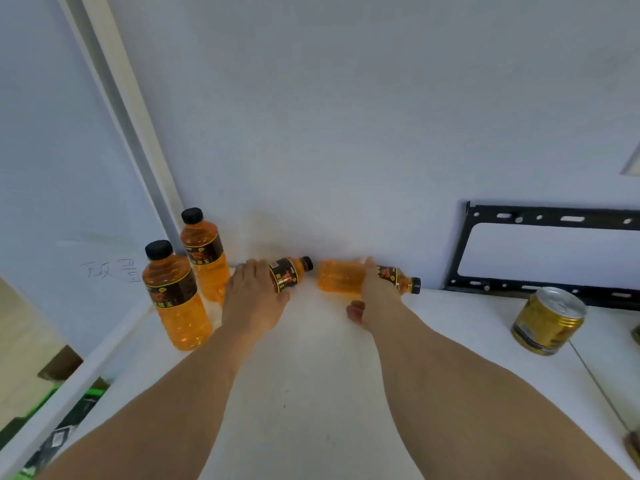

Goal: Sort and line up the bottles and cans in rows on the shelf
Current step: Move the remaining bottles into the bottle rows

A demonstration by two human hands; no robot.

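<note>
Head view: four orange bottles (176,299) (two upright), one can (547,322); each hand's grip (254,296) holds a lying bottle.

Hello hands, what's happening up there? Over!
Left hand grips one lying bottle. Right hand grips another. Two bottles upright. Nothing blocking.

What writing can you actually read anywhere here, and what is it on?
"王": last character on the front standing bottle's black label; the rest is blurred.
Handwritten marks on the left wall panel: not legible.
Lying bottles' labels and gold can: too blurred to read.
</note>
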